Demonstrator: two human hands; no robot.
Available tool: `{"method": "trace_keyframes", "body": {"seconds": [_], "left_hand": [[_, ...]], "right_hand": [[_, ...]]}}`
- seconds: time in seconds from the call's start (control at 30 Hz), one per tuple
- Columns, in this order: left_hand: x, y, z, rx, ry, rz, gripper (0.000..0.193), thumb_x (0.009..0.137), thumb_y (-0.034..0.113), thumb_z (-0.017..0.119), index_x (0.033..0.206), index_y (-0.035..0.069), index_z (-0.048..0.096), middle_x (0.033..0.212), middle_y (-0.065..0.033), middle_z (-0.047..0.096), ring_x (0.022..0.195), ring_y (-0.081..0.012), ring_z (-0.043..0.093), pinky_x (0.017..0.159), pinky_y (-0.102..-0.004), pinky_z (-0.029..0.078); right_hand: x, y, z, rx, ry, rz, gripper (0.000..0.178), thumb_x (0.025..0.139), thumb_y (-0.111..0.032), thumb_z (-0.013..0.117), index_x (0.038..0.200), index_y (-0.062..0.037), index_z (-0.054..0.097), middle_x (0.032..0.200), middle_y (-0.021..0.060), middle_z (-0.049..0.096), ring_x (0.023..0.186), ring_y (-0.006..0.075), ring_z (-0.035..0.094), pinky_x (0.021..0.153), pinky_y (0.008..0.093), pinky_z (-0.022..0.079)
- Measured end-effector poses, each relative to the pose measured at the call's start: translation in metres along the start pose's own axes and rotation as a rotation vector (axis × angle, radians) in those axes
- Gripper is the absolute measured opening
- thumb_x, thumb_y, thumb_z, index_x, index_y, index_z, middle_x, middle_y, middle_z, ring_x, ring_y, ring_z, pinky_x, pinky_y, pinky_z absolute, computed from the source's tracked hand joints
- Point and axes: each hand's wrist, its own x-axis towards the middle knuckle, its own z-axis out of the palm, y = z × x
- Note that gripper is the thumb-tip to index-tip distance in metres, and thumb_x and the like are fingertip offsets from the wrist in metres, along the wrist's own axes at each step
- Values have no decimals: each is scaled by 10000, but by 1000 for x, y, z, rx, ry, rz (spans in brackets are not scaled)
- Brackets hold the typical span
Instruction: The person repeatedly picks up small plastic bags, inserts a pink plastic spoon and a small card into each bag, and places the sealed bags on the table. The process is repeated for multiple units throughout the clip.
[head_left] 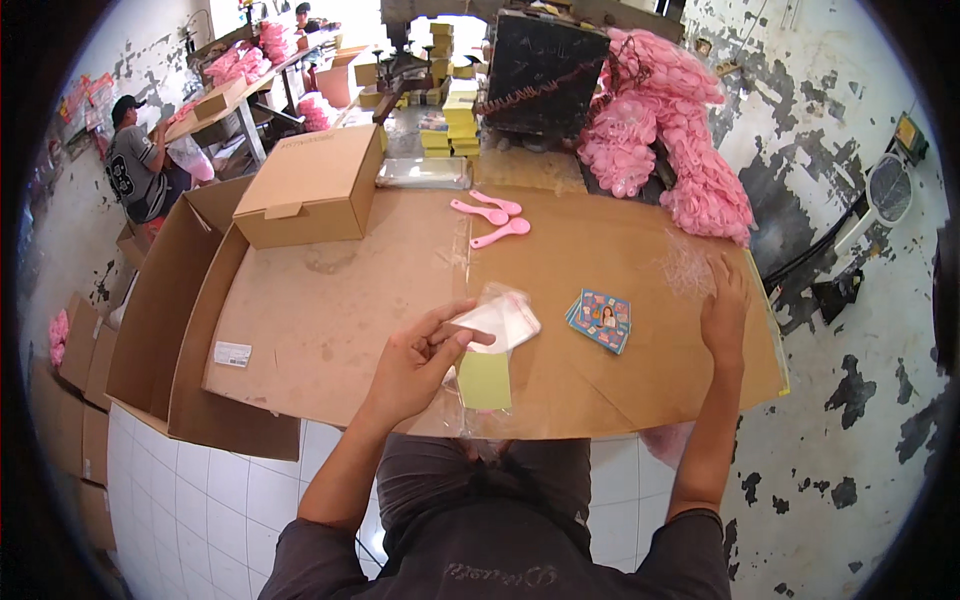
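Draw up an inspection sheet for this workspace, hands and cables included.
Surface: brown cardboard sheet, stained on the left; white label near its left edge.
Things at hand: clear bags; green card beneath clear film; blue picture cards, piled.
Clutter: three pink spoons; closed box; tangled clear strips.
Left hand: pinching the clear bags.
Right hand: at the strips; grip unclear.
Cables: dark line by the right wall; cannot tell whether a cable.
Surroundings: peeling walls, open carton left, pink bundles behind, another person at a bench.
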Motion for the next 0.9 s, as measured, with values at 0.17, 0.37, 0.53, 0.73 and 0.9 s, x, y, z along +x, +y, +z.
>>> {"method": "trace_keyframes", "body": {"seconds": [0.17, 0.37, 0.53, 0.73, 0.9], "left_hand": [[-1, -5, 28, -10, 1, -42, 430, 1059, 55, 603, 1474, -22, 521, 1106, -169, 775, 1006, -129, 712, 880, -286, 576], [-9, -16, 44, 23, -38, -87, 444, 1040, 34, 629, 1467, -24, 523, 1139, -153, 760, 1005, -123, 709, 851, -258, 577], [-20, -24, 42, -243, 31, -75, 374, 1019, 58, 682, 1372, -43, 611, 1143, -141, 758, 956, -110, 710, 797, -248, 579], [-29, -35, 41, -153, 81, -198, 223, 1001, 86, 725, 1174, -55, 733, 1045, -114, 777, 901, -101, 709, 756, -234, 573], [-29, -44, 42, -164, 77, -179, 222, 1000, 81, 724, 1179, -49, 737, 1026, -115, 780, 879, -95, 709, 736, -228, 567]], "right_hand": [[-40, -130, -21, 940, -222, 78, 346, 966, -84, 640, 1306, -18, 639, 1223, 141, 665, 1152, 287, 623, 1030, 425, 470], [-81, -221, -22, 1564, -519, 241, 316, 967, -57, 713, 1269, 26, 675, 1037, 61, 673, 991, 126, 650, 877, 288, 521], [-89, -221, -2, 1757, -653, 361, 286, 968, -24, 721, 1250, 11, 689, 1020, 29, 666, 950, 98, 643, 858, 261, 519], [-96, -222, 0, 1774, -654, 393, 220, 982, -37, 713, 1196, 14, 711, 1023, 31, 686, 942, 98, 649, 845, 257, 524], [-109, -222, 3, 1740, -628, 444, 177, 992, -50, 707, 1155, 17, 726, 1037, 44, 715, 936, 98, 661, 838, 255, 529]]}}
